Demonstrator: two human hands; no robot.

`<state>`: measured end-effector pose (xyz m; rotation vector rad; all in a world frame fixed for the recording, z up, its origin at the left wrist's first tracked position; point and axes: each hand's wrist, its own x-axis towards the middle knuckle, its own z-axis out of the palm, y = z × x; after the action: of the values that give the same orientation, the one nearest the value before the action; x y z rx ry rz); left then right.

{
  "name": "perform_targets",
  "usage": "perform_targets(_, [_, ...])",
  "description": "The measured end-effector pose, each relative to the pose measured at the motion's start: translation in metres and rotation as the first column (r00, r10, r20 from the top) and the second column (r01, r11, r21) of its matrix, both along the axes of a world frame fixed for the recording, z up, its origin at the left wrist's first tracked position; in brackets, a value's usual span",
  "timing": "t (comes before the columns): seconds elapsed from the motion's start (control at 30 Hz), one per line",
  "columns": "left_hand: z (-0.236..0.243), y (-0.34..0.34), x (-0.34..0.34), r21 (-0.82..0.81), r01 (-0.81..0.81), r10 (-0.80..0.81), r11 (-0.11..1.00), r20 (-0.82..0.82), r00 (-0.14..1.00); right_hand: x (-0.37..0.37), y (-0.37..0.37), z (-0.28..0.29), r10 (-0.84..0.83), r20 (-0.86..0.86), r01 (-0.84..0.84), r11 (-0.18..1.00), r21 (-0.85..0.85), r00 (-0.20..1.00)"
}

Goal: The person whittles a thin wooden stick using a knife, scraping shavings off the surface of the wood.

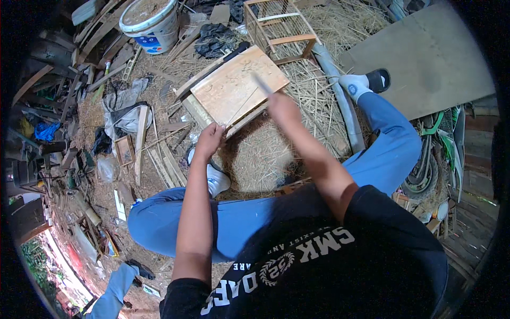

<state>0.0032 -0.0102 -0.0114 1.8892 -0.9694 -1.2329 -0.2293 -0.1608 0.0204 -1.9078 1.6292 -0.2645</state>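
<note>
My right hand [284, 111], smeared by motion, is closed round a knife [261, 84] whose blurred blade points up and left over a low wooden bench [226, 87]. At the bench's near left corner, my left hand [211, 139] is closed on one end of a thin strip [241, 108], pale like bamboo or wood. That strip slants across the board toward the right hand. Whether the blade touches it, I cannot tell. A few thin curled shavings lie on the board. Along its far left edge rests a long dark tool with a black handle [243, 47].
A birdcage-like slatted wooden frame [281, 29] stands beyond the bench, next to a grey pole [340, 101]. At the far left is a white bucket [151, 26]. Straw and wood scraps cover the ground. A flat grey sheet [419, 58] lies right; another person's leg [114, 292] shows lower left.
</note>
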Motion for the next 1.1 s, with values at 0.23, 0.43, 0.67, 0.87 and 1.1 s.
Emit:
perform_targets(0.23, [-0.009,0.006,0.008,-0.014,0.008,-0.007,1.0,0.037,0.999,-0.009,-0.002,0.01,-0.038,0.079,0.044,0.996,-0.074,0.996])
perform_targets(0.43, [0.003,0.004,0.005,0.018,0.019,-0.019,1.0,-0.008,1.0,0.034,0.069,-0.007,0.213,0.128,-0.222,0.974,0.056,0.969])
perform_targets(0.67, [-0.007,0.005,0.008,-0.011,0.009,-0.009,1.0,0.017,1.0,0.054,0.083,0.011,0.331,0.034,-0.333,0.936,0.112,0.943])
perform_targets(0.87, [-0.01,0.006,0.003,-0.044,-0.012,0.014,0.999,0.053,0.999,0.054,0.075,0.006,0.367,-0.06,-0.352,0.918,0.181,0.928])
perform_targets(1.1, [-0.007,0.006,0.002,-0.052,-0.01,0.014,0.999,0.075,0.997,0.054,0.07,0.023,0.395,-0.152,-0.368,0.913,0.178,0.906])
